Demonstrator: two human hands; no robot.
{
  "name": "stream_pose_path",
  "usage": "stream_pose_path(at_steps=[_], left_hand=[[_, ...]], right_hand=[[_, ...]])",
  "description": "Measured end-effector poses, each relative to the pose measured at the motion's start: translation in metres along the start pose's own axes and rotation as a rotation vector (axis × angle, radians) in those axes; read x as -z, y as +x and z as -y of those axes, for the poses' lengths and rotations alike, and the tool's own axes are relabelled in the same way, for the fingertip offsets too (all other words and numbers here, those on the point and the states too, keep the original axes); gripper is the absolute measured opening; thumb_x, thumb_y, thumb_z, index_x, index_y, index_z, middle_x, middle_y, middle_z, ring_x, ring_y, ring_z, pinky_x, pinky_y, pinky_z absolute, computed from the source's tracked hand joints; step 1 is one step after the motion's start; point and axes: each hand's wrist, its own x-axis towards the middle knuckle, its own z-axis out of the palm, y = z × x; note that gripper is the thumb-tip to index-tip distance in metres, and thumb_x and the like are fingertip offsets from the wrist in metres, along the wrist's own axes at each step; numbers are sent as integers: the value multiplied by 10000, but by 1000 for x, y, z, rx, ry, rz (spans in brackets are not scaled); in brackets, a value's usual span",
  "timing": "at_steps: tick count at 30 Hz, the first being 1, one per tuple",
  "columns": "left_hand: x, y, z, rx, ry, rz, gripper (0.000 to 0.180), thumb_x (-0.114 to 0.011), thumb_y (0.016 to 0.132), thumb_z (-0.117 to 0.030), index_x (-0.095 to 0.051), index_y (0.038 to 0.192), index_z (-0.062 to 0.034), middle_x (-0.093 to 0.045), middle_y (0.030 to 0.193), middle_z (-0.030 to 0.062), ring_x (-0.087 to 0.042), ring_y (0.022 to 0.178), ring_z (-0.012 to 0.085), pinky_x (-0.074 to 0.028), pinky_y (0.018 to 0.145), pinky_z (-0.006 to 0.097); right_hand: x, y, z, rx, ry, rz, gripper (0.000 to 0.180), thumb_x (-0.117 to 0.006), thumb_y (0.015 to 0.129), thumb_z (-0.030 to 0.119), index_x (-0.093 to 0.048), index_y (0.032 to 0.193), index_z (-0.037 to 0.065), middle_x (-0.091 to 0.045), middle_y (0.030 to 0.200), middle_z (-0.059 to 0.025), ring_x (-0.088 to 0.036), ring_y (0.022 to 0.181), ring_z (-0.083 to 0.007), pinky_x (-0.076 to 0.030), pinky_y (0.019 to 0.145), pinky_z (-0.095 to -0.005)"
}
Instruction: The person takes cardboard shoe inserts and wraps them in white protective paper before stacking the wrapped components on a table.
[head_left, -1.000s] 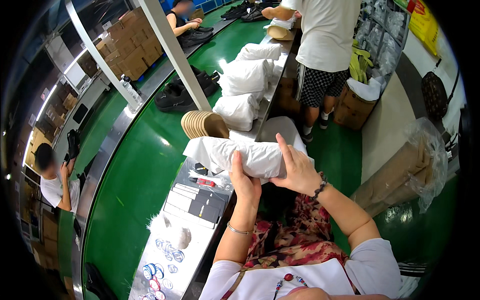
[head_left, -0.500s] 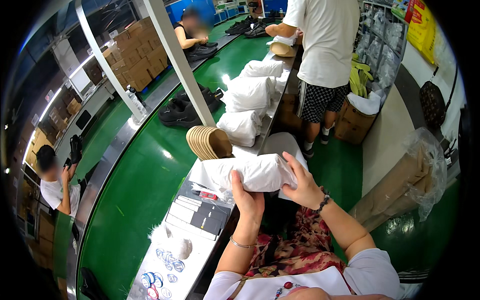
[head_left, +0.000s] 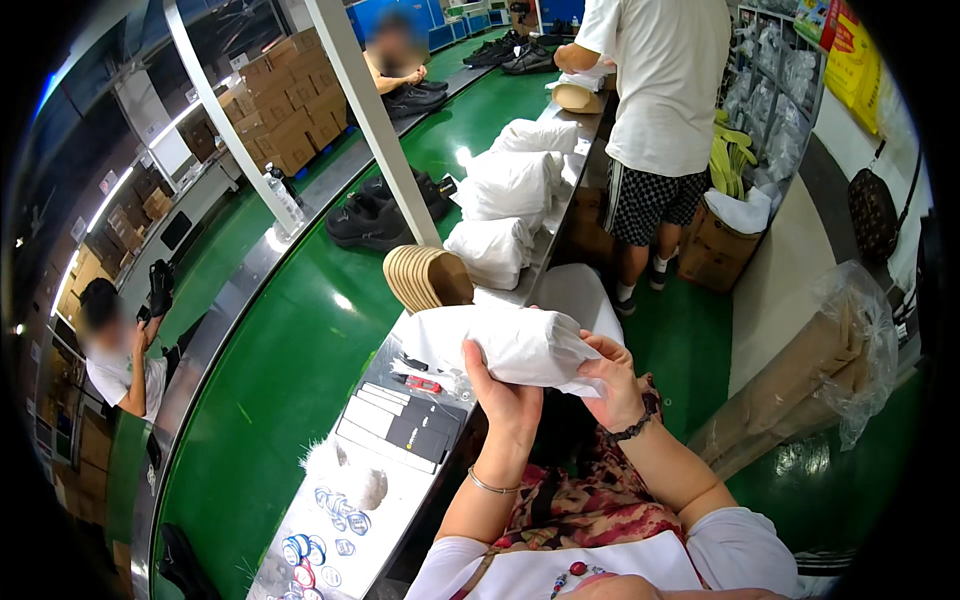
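Two hands: both closed on one white paper-wrapped bundle (head_left: 510, 345), held up above the near end of the grey metal table (head_left: 420, 490).
Left hand (head_left: 505, 390): its grip clasps the bundle from below, fingers curled up its near side.
Right hand (head_left: 618, 380): its grip pinches the bundle's right end.
Nearby: fanned stack of tan insoles (head_left: 428, 277) just beyond; black and white labels (head_left: 405, 425) on the table below.

White bundles (head_left: 505, 190) and tan insoles (head_left: 428, 276) line the bench, black shoes (head_left: 372, 218) ride the green belt (head_left: 290, 400).
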Motion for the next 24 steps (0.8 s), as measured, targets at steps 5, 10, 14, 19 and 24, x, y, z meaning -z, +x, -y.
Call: stream_pose_path(at_steps=[5, 10, 14, 19, 24], left_hand=[[2, -2, -1, 7, 63, 72, 630, -408, 894, -489, -361, 1283, 5, -472, 1249, 190, -451, 1183, 302, -346, 1010, 414], [2, 1, -3, -25, 174, 80, 683, -461, 855, -514, -361, 1279, 11, -486, 1237, 187, -471, 1158, 283, -346, 1009, 403], [7, 3, -8, -25, 240, 106, 626, -385, 889, -496, -362, 1278, -6, -500, 1228, 178, -463, 1170, 289, -331, 1019, 400], [15, 6, -6, -15, 348, 134, 632, -395, 883, -496, -364, 1277, -3, -497, 1235, 173, -466, 1167, 274, -314, 1028, 386], [20, 7, -2, 55, 288, 189, 640, -401, 874, -501, -365, 1279, -7, -487, 1240, 182, -445, 1190, 306, -311, 1034, 415]], right_hand=[[1, 0, 9, -175, 167, 93, 260, -550, 735, -38, -596, 987, 5, -611, 986, -76, -600, 917, -188, -474, 846, -323], [6, 12, 11, -158, -186, 52, 204, -599, 797, 32, -567, 998, 14, -605, 974, -58, -588, 885, -138, -468, 817, -268], [-3, 18, 30, 34, -1205, 28, 123, -621, 826, 50, -543, 915, 17, -578, 842, -8, -550, 757, -66, -457, 670, -203], [-6, 16, 20, -120, -412, 17, 238, -590, 833, 15, -473, 1040, 15, -598, 931, -72, -603, 826, -145, -514, 711, -262], [-9, 9, 11, -210, 152, 52, 296, -566, 849, 22, -469, 1130, 18, -556, 1115, -87, -572, 995, -163, -486, 852, -291]])
